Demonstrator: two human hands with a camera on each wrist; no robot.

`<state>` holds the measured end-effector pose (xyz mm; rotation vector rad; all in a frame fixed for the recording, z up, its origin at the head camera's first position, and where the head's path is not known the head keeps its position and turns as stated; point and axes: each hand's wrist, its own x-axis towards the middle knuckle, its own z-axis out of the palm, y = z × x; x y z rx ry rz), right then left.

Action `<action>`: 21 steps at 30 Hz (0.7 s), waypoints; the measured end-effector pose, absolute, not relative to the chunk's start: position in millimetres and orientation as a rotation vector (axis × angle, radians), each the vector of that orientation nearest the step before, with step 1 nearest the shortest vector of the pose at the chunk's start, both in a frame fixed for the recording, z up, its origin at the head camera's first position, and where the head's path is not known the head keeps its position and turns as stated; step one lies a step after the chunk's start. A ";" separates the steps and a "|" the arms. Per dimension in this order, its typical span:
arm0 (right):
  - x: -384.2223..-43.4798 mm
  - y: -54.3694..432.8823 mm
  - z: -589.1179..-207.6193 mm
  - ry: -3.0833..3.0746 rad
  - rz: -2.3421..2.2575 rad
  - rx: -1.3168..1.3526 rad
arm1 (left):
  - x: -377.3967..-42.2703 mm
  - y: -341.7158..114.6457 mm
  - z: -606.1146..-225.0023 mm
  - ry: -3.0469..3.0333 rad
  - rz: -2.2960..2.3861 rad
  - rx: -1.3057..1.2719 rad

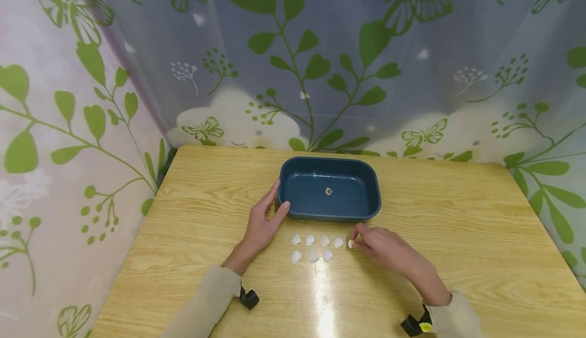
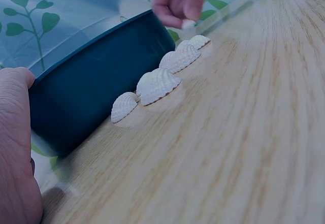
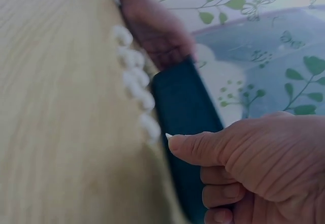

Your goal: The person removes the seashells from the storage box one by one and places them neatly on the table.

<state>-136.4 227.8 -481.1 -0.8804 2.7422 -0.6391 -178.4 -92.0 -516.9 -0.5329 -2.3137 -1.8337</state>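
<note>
A dark blue rectangular basin (image 1: 329, 216) stands on the table. My left hand (image 1: 263, 226) rests against its left end, fingers fairly straight along the side and thumb at the near left corner. My right hand (image 1: 384, 249) pinches a small white seashell (image 1: 350, 244) between thumb and index finger, close over the table at the right end of the back row. White ribbed shells (image 2: 157, 86) lie in two rows in front of the basin, several at the back and three nearer. One small shell (image 1: 328, 191) sits inside the basin.
The wooden table (image 1: 206, 185) reaches back to a curtain (image 1: 339, 99) printed with green leaves and butterflies. Similar fabric hangs on the left. Each wrist wears a small black camera, as at the left wrist camera (image 1: 249, 298).
</note>
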 end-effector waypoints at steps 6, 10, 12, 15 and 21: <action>-138.8 231.4 -496.0 2.735 -0.656 -0.842 | -178.7 -91.6 -516.7 -2.324 -1.822 -0.528; -141.7 232.6 -499.6 2.723 -0.659 -0.830 | -178.7 -91.2 -517.0 -2.316 -1.825 -0.528; -142.6 232.8 -499.6 2.712 -0.665 -0.818 | -178.6 -91.1 -516.7 -2.311 -1.828 -0.528; -143.1 233.0 -498.6 2.695 -0.673 -0.807 | -178.5 -91.4 -516.4 -2.312 -1.830 -0.531; -141.5 231.4 -495.5 2.684 -0.716 -0.832 | -178.2 -92.1 -515.7 -2.314 -1.827 -0.548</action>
